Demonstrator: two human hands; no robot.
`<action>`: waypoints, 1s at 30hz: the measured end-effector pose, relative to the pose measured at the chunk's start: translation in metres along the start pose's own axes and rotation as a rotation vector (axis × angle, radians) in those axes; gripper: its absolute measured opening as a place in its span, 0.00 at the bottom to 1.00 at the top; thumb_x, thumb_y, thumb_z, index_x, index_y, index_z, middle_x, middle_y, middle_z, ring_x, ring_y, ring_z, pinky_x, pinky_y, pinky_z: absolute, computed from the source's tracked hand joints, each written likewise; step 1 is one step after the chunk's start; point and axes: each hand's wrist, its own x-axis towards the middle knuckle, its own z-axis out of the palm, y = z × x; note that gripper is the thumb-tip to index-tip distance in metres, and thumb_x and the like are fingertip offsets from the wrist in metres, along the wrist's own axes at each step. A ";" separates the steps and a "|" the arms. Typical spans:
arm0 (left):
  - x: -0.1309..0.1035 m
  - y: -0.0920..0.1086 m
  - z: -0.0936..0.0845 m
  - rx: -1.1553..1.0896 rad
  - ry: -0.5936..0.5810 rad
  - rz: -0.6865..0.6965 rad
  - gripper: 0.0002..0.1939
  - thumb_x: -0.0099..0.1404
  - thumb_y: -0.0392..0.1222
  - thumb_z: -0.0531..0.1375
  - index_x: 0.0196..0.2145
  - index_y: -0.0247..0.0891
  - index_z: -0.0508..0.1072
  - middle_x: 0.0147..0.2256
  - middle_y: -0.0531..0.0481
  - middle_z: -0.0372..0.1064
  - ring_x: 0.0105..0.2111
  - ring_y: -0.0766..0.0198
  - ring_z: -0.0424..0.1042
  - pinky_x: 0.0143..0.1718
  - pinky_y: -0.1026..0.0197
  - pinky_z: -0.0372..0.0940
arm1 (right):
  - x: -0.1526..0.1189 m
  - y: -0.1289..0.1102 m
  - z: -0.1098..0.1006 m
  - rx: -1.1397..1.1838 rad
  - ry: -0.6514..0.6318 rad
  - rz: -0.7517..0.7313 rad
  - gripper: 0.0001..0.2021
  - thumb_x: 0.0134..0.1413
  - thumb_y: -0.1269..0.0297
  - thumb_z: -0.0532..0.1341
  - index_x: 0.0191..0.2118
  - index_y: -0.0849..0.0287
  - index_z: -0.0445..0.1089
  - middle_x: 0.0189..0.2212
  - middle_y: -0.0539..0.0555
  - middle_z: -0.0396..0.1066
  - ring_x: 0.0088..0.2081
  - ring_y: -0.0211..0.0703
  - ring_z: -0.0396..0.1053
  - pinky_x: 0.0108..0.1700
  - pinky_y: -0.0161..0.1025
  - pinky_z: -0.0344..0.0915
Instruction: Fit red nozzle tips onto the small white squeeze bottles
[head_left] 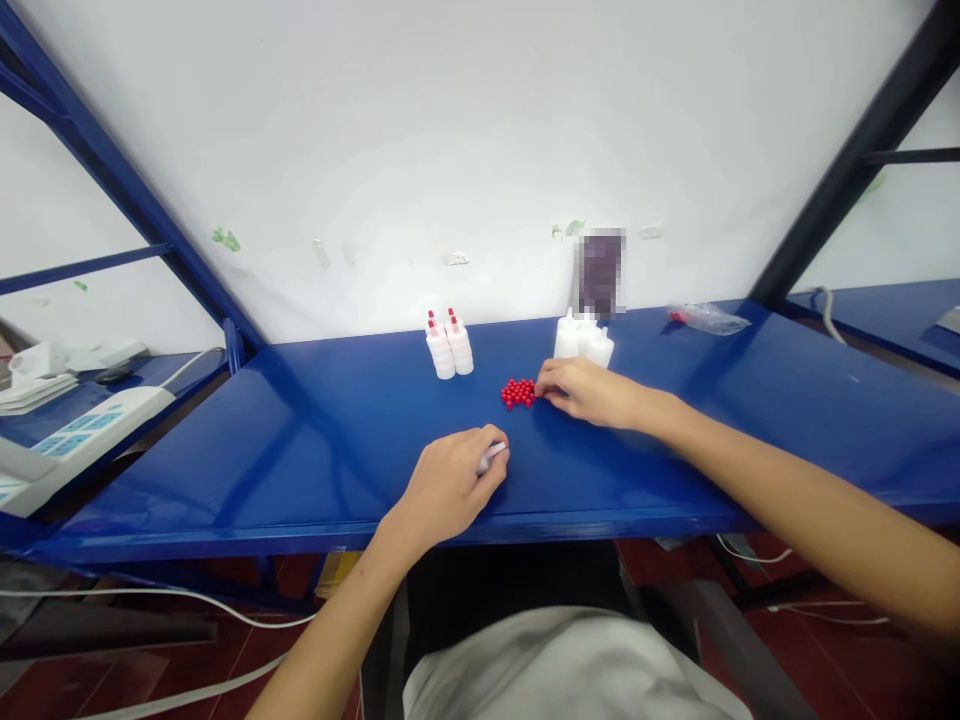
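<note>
My left hand (pixel 457 480) is closed around a small white squeeze bottle (pixel 491 457) near the table's front edge. The bottle lies tilted, its bare nozzle pointing right and most of its body hidden by my fingers. At the right edge of a pile of small red caps (pixel 517 392), my right hand (pixel 581 390) has its fingertips pinched together. Whether a cap is between them is hidden. Behind that hand stand several white bottles with uncapped nozzles (pixel 568 340). To the left of the pile, several upright white bottles (pixel 450 350) wear red caps.
The blue table (pixel 322 430) backs onto a white wall. A clear plastic bag (pixel 709 318) with something red lies at the back right. Blue frame posts (pixel 150 180) rise at both sides. A white power strip (pixel 90 435) sits at the left.
</note>
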 end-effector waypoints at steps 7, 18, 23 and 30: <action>0.000 0.001 0.000 -0.002 0.007 0.002 0.11 0.74 0.44 0.47 0.40 0.42 0.68 0.34 0.52 0.71 0.34 0.62 0.70 0.37 0.62 0.60 | 0.000 -0.003 0.003 0.027 0.070 0.005 0.11 0.57 0.76 0.55 0.41 0.62 0.72 0.38 0.59 0.73 0.36 0.44 0.70 0.40 0.39 0.66; 0.000 0.000 0.000 -0.008 0.001 0.000 0.11 0.74 0.44 0.47 0.40 0.42 0.67 0.34 0.53 0.71 0.33 0.62 0.70 0.37 0.61 0.60 | 0.002 -0.004 0.003 0.009 0.050 0.143 0.16 0.55 0.76 0.57 0.49 0.64 0.71 0.37 0.59 0.75 0.37 0.45 0.72 0.40 0.38 0.66; 0.000 0.001 -0.001 0.002 -0.001 -0.001 0.11 0.74 0.44 0.47 0.40 0.42 0.68 0.34 0.52 0.71 0.34 0.62 0.70 0.36 0.61 0.60 | 0.006 0.001 0.014 0.054 0.112 0.124 0.14 0.55 0.76 0.56 0.47 0.62 0.71 0.33 0.55 0.74 0.33 0.42 0.70 0.37 0.36 0.65; 0.000 0.002 -0.001 0.009 0.001 -0.003 0.10 0.74 0.44 0.47 0.40 0.42 0.67 0.34 0.53 0.71 0.34 0.62 0.71 0.36 0.61 0.60 | 0.002 -0.014 0.005 0.053 0.179 0.064 0.12 0.60 0.71 0.55 0.47 0.62 0.70 0.33 0.55 0.74 0.33 0.42 0.70 0.37 0.37 0.63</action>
